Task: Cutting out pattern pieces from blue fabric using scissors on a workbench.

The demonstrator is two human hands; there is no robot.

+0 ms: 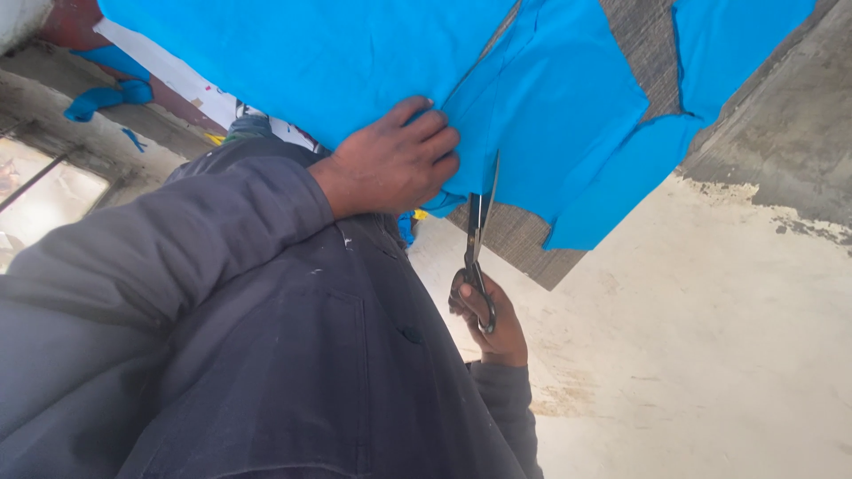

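Blue cloth (pixel 355 53) lies spread over the grey woven table (pixel 510 235), and my left hand (pixel 395 160) presses flat on it near the edge, fingers together. My right hand (pixel 488 319) is closed through the handles of the scissors (pixel 479 244) — the blades point up into the cloth just beside my left hand. More blue scraps (pixel 111 93) sit well apart on a ledge.

The left hand (pixel 395 160) presses flat on blue cloth (pixel 355 62) while the right hand (pixel 493 324) holds scissors (pixel 477 239) (blades at the cloth's edge).
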